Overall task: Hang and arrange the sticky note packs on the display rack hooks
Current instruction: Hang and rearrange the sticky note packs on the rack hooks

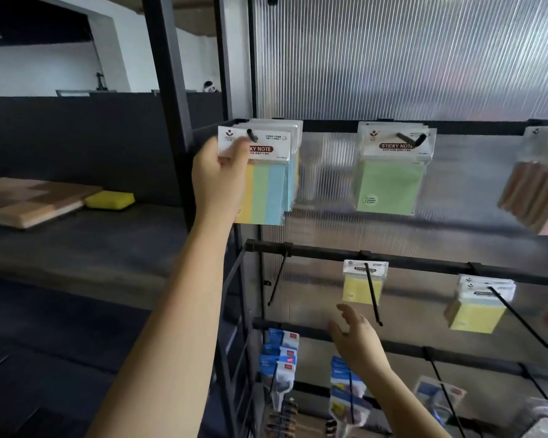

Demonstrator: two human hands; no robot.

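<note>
My left hand (220, 172) grips the front multicolour sticky note pack (266, 184) by its white header, at the tip of the top-left hook (252, 135); more packs hang behind it. My right hand (356, 336) hovers open and holds nothing, just below a small yellow pack (363, 284) on a middle-row hook. A green pack (388, 184) hangs on the next top hook. Another stack of yellow packs (478, 308) hangs at middle right. An empty hook (277, 279) slopes down at middle left.
The rack's black rails (424, 267) run across a ribbed translucent back panel. Pink and brown packs (538, 197) hang at the far right. Blue-carded items (280, 352) fill the bottom hooks. Left of the rack, a dark counter holds wooden boards (35, 200) and a yellow sponge (109, 200).
</note>
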